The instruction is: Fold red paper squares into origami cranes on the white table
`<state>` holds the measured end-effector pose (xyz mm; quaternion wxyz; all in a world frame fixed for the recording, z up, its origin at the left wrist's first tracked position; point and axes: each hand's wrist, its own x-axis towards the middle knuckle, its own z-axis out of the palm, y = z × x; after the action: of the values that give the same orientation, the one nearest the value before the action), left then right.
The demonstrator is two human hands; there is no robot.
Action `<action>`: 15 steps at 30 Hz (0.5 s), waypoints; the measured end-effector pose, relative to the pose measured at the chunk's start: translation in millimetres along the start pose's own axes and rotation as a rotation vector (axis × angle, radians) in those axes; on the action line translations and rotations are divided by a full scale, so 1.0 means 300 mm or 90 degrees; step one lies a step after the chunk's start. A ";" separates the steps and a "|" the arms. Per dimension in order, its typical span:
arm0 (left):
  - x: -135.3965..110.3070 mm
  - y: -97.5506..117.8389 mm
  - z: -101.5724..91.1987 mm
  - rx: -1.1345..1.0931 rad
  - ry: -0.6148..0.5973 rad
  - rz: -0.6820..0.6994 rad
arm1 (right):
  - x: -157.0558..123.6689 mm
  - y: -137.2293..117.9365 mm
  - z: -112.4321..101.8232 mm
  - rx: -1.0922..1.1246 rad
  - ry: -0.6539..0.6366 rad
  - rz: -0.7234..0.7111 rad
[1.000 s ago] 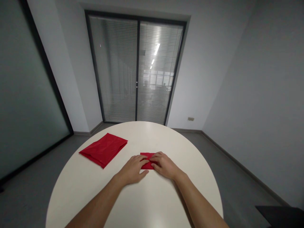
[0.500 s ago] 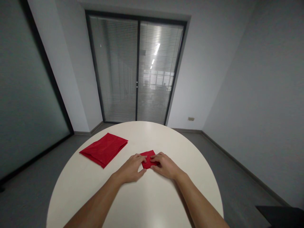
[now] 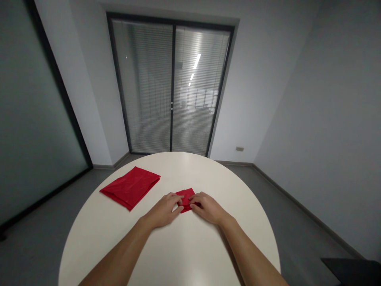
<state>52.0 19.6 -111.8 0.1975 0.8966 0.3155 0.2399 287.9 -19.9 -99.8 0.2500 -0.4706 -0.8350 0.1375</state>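
My forearms (image 3: pixel 235 238) reach in over the pale, round counter (image 3: pixel 175 254), with a dark object (image 3: pixel 351 270) poking in at the lower right corner, only partly in view. Out ahead, my left hand (image 3: pixel 163 210) is half open, fingertips on the left side of a small folded red piece (image 3: pixel 187 193), thumb at its near left edge; whether they pinch it, I can't tell! Across from it comes my right hand (image 3: pixel 208 207), fingers curled more, thumb and fingertips close together at the piece's right side, and again a firm hold can't be made out. The small piece lies between the two hands near the middle of the counter, a crease running across its near part. Farther off to the left, well apart from it, a larger red folded sheet (image 3: pixel 131 188) lies flat and slanted, layers showing along its near edges. Beyond the counter's far rim: a small wall plate (image 3: pixel 239 149) low on the right, then dark-framed glass doors (image 3: pixel 149 99) with blinds, bright light strips (image 3: pixel 197 61) showing in the right-hand pane.
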 end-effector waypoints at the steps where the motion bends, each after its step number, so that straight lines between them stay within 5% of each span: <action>1: 0.002 -0.002 0.002 0.001 0.001 -0.004 | 0.000 0.002 0.001 -0.002 0.000 0.003; 15: 0.029 -0.032 0.046 0.069 0.060 -0.073 | 0.010 0.015 0.020 -0.008 0.027 0.063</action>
<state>61.1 29.5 -125.1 0.1473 0.8741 0.3879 0.2525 286.5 -15.1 -106.0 0.2573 -0.5156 -0.8062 0.1341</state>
